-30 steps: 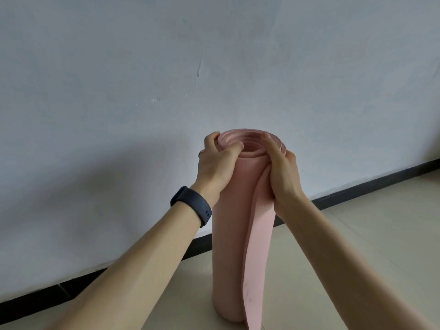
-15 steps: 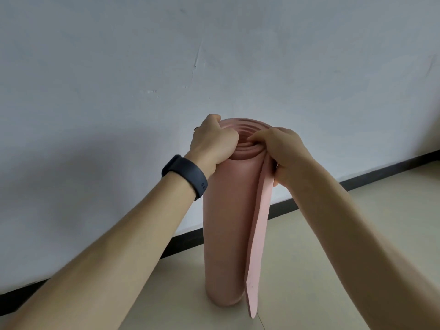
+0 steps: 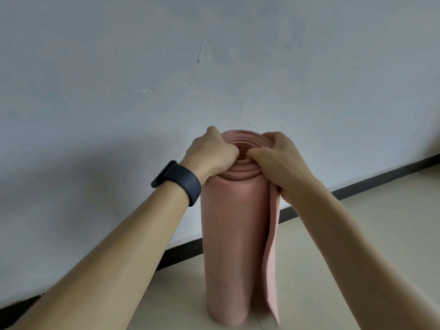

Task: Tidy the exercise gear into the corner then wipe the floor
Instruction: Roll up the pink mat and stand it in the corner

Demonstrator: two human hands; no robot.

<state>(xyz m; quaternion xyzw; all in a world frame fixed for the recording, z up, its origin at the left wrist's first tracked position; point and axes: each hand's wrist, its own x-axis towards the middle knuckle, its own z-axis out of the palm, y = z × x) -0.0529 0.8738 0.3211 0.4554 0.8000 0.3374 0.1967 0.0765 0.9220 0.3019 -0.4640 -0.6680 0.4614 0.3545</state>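
A pink rolled exercise mat point(image 3: 231, 234) stands upright on the pale floor, close to the wall. Its loose outer flap hangs down the right side. My left hand point(image 3: 210, 153) grips the top rim on the left, fingers curled into the roll's layers. My right hand point(image 3: 276, 158) grips the top rim on the right, thumb over the spiral end and fingers wrapped around the outer flap. A dark band sits on my left wrist.
A white wall point(image 3: 214, 67) with a black skirting board point(image 3: 381, 179) runs behind the mat. Beige tiled floor point(image 3: 357, 234) stretches to the right and in front.
The view has shifted so the mat sits lower and more upright. My right hand has moved from the flap's side onto the top rim; both hands keep hold.
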